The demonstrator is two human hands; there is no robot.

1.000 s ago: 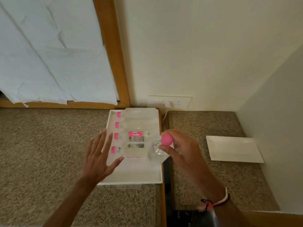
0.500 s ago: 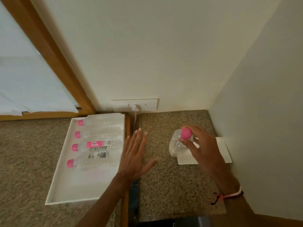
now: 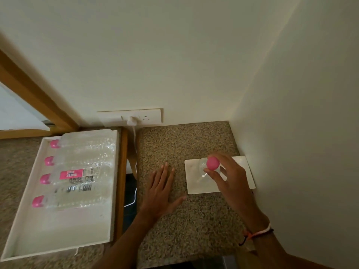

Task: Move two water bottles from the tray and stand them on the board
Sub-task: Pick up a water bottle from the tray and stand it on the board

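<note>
Now the desk [image 3: 186,230] fills lower centre, and since a second ago the bottle [image 3: 208,171] has gone from the white tray [image 3: 58,237] at lower left to upright over the white board [image 3: 196,186] at centre right; I cannot tell whether its base has touched down. Four pink-capped bottles [image 3: 77,174] lie in the tray, so I judge this the first of two nearly placed. My right hand [image 3: 229,177] pinches its neck below the pink cap [image 3: 213,162], while my left hand [image 3: 161,193] hovers flat, fingers spread, empty.
</note>
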